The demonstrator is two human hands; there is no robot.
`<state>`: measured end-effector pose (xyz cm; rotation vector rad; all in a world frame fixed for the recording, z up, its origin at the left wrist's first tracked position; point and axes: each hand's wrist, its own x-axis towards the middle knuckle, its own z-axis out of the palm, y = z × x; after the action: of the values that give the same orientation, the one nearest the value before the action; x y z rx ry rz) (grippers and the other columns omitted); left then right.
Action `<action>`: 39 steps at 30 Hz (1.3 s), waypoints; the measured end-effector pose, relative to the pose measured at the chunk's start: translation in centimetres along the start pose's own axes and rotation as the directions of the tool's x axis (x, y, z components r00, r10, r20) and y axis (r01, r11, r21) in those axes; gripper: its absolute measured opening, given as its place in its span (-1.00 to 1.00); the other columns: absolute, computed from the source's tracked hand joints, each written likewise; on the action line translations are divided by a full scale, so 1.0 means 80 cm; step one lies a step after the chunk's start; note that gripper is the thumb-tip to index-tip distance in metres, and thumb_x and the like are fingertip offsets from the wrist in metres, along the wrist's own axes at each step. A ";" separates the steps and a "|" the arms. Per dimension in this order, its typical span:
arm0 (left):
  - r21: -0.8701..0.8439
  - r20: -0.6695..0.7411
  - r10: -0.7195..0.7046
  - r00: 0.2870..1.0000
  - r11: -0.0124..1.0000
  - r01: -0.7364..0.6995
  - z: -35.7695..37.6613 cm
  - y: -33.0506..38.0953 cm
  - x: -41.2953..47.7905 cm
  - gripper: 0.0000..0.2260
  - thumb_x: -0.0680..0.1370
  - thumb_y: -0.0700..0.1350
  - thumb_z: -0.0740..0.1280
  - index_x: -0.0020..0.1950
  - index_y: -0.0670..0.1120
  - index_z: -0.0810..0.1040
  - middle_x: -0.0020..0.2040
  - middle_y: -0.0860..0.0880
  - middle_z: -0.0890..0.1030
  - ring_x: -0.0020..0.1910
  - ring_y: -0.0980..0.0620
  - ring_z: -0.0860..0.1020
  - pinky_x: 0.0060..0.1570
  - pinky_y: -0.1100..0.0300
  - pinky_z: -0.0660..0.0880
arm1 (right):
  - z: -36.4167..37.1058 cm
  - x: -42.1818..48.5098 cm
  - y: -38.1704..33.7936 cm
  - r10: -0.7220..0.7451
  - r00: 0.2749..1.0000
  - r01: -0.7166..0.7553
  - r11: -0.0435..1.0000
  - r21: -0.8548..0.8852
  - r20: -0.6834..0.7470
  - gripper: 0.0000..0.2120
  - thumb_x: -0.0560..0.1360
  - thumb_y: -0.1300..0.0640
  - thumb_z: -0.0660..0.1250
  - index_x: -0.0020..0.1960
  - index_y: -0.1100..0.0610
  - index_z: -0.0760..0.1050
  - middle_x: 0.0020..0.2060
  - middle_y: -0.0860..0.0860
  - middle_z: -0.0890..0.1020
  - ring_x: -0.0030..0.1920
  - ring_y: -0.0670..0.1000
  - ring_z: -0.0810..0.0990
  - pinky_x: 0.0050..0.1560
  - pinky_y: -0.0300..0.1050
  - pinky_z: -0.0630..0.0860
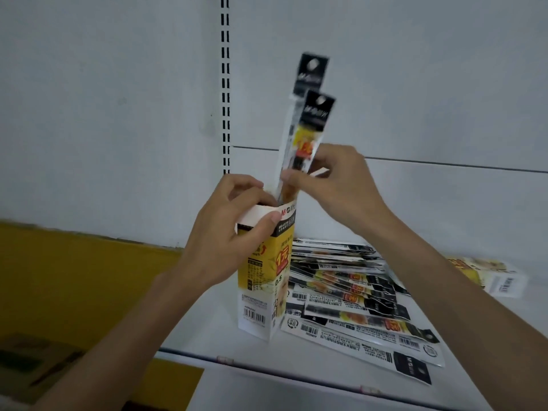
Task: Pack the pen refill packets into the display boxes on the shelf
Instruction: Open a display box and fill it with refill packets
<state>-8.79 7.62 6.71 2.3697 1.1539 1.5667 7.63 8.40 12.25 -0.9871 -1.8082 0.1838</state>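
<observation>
Head view is looking down at a white shelf point(204, 327), and a tall yellow and white display box point(268, 277) is standing upright on it near the middle. The left hand point(225, 241) is holding the box by its top. Its thumb is pressing on the white flap point(252, 215) at the front, and its fingers are curling over the top edge at the back. The right hand point(341, 188) is sitting at 1 o'clock from the box top, and its thumb and fingers are pinching two long pen refill packets point(310, 129) tight. The bottom ends of those packets are going down into the open top of the box. Their black tops are sticking up high and leaning a little toward 1 o'clock. They are looking a bit blurry. At 3 o'clock from the box, right beside its bottom, a messy pile of packets point(355, 298) is lying flat on the shelf and fanning out toward 4 o'clock. Far off at 3 o'clock, well apart from the standing box, a second box point(489, 274) is lying on its side. At 12 o'clock a black slotted strip point(225, 84) is running up the white back wall point(103, 114). At 9 o'clock from the box a yellow surface point(74, 277) is showing below the wall.
</observation>
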 end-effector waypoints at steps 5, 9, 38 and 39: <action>-0.085 -0.016 -0.075 0.997 0.994 0.073 0.005 0.012 -0.011 -0.77 0.29 0.26 0.29 -0.10 0.27 0.41 0.09 0.15 0.47 0.04 0.40 0.41 -0.10 0.58 0.34 | -0.004 0.006 -0.003 0.169 0.951 -0.187 0.981 0.044 0.259 -0.79 0.38 0.00 0.44 -0.08 0.11 0.62 -0.12 0.00 0.68 -0.13 -0.06 0.59 -0.10 -0.19 0.46; -0.114 0.019 -0.115 0.993 0.987 0.117 0.005 0.019 -0.012 -0.72 0.29 0.12 0.48 -0.12 0.17 0.43 -0.05 0.15 0.58 -0.10 0.22 0.53 -0.22 0.31 0.51 | -0.023 0.026 -0.011 0.056 0.990 -0.092 0.953 0.287 0.130 -0.78 0.38 0.12 0.45 -0.04 0.22 0.59 -0.17 0.19 0.58 -0.23 -0.02 0.48 -0.28 -0.21 0.35; -0.190 -0.033 -0.109 0.994 0.977 0.100 0.018 0.014 -0.011 -0.14 0.32 -0.15 0.50 0.27 0.36 -0.03 -0.19 0.18 0.54 -0.23 0.24 0.59 -0.35 0.49 0.46 | 0.014 -0.012 -0.009 -0.141 0.929 0.226 0.949 -0.221 0.343 -0.49 0.53 -0.07 0.04 -0.40 0.22 0.49 -0.46 0.04 0.51 -0.32 -0.04 0.42 -0.22 -0.17 0.26; -0.191 -0.035 -0.113 0.993 0.976 0.104 0.018 0.014 -0.010 -0.14 0.32 -0.15 0.50 0.27 0.36 -0.03 -0.20 0.17 0.55 -0.23 0.24 0.59 -0.35 0.49 0.46 | 0.016 -0.012 -0.008 -0.134 0.926 0.219 0.953 -0.211 0.354 -0.48 0.53 -0.07 0.03 -0.42 0.23 0.46 -0.48 0.07 0.49 -0.36 -0.02 0.44 -0.25 -0.18 0.24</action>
<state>-7.20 6.80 5.89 2.1261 1.0702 1.6225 6.33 7.67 11.32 -1.0000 -2.2671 0.0116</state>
